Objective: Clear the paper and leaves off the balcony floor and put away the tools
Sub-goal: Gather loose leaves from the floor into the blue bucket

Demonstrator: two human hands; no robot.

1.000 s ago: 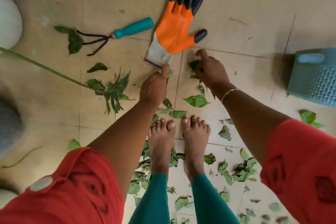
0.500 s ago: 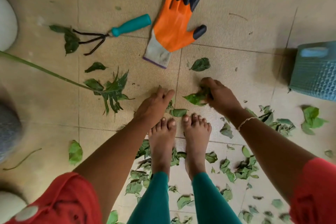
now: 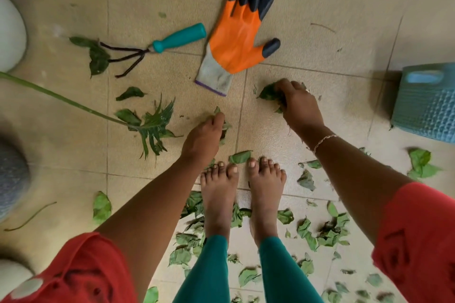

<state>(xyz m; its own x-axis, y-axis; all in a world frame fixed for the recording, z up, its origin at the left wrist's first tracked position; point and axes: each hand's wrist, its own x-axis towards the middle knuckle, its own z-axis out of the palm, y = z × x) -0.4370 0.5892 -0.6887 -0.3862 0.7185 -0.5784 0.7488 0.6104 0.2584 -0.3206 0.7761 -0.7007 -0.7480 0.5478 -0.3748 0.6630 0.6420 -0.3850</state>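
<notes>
The right hand (image 3: 298,103) had its fingers curled tight round a crumpled bunch of leaves (image 3: 267,92) on the floor (image 3: 320,39), just on the near side of the orange glove (image 3: 236,42). The left hand (image 3: 204,135), fingers bent down, pinched a few more to the left of it. The rest lay scattered around the bare feet (image 3: 219,194) and nearer, with the hand rake (image 3: 157,49) far left and the blue basket (image 3: 428,108) at the right. The leaves looked light, limp and easily torn, so scooping them into handfuls would likely serve better than plucking single edges.
</notes>
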